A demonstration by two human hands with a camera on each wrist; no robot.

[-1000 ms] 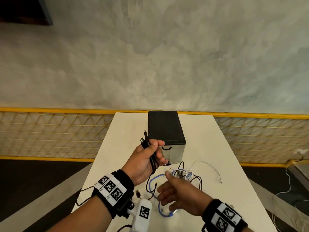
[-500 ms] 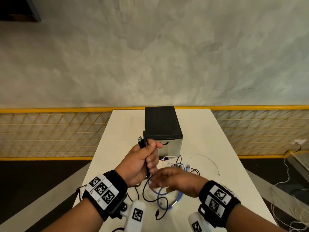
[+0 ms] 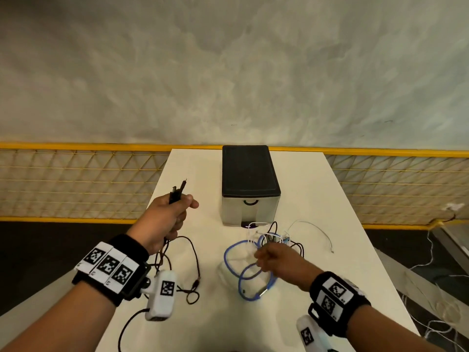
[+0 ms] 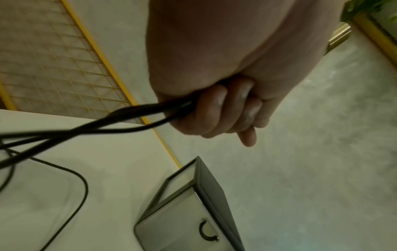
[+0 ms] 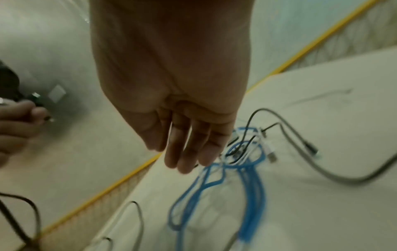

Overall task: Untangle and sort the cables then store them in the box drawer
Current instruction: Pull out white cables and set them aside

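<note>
black cable [image 3: 177, 196] strands bunched in left hand [image 3: 166, 219].

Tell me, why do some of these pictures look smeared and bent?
Head view: wide lens bows the yellow railing; the box drawer is sharp. Left wrist view: the black cable in the left hand is streaked with motion blur. Right wrist view: the blue cable is smeared under the open right hand; lighting dim and greenish.
</note>
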